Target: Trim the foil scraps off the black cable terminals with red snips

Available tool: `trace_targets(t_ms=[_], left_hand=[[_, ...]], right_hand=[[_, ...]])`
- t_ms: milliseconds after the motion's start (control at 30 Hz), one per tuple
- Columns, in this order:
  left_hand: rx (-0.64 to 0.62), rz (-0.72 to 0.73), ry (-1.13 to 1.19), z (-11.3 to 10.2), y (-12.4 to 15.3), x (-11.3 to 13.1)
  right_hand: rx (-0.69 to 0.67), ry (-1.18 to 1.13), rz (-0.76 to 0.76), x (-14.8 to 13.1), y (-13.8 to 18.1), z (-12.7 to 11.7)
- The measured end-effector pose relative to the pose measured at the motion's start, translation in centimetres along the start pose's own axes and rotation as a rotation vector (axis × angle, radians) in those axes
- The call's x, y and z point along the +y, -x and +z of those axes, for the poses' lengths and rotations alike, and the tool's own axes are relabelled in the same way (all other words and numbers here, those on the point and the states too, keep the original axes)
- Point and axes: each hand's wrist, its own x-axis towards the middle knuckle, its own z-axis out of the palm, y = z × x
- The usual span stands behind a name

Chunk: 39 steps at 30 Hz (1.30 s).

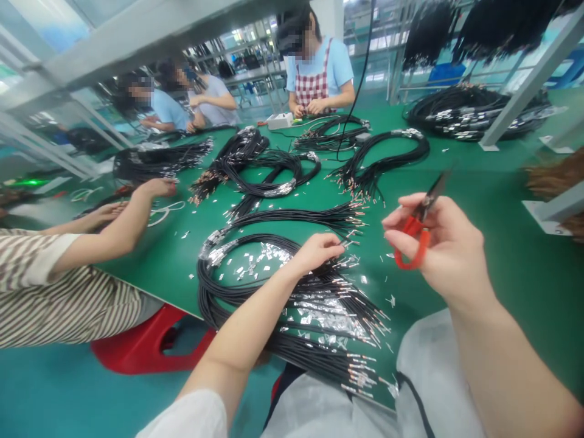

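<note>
Pinching a wire end from the cable bundle (314, 356) at 6 o'clock on the bench (502, 243) with the left hand (317, 250), gripping snips (417, 226) in the right hand (444, 252) at 3 o'clock, risking a nicked fingertip among such crowded ends

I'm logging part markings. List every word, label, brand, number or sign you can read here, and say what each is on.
No text here is legible.
Silver wrappers on the black cable bundles: any print is too small and glary to read.
White box by the far person: blurred, unreadable.
Red-handled snips in the right hand: no mark visible.
</note>
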Motion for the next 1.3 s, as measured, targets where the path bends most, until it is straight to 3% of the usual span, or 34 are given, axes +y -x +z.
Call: trace_targets(t_ms=[100, 200, 300, 400, 567, 767, 933, 1133, 1300], left_hand=[[0.096, 0.06, 0.211, 0.1, 1.9, 0.1], [0.157, 0.127, 0.178, 0.1, 2.9, 0.3], [0.124, 0.177, 0.117, 0.3, 3.2, 0.6], [0.127, 0.18, 0.081, 0.8, 3.5, 0.9], [0.29, 0.133, 0.141, 1.3, 3.7, 0.9], [0.351, 0.221, 0.11, 1.2, 3.4, 0.7], [0.315, 0.103, 0.359, 1.9, 3.5, 1.3], [0.296, -0.006, 0.623, 2.5, 3.4, 1.2], [0.164, -0.068, 0.896, 2.3, 3.3, 1.6]], right_hand=[[-0.021, -0.081, 0.026, 2.3, -0.3, 1.6], [-0.11, -0.14, 0.121, 4.2, 0.0, 3.5], [-0.126, -0.206, 0.182, 5.2, 0.5, 4.7], [-0.111, -0.233, 0.234, 5.4, 0.7, 5.1], [-0.14, -0.271, 0.257, 5.3, 0.9, 5.5], [-0.103, -0.256, 0.265, 4.9, 0.5, 5.6], [-0.162, -0.188, 0.244, 4.9, 0.3, 5.9], [-0.21, -0.314, 0.322, 5.4, 0.1, 6.7], [-0.257, -0.451, 0.366, 6.0, -0.3, 6.9]])
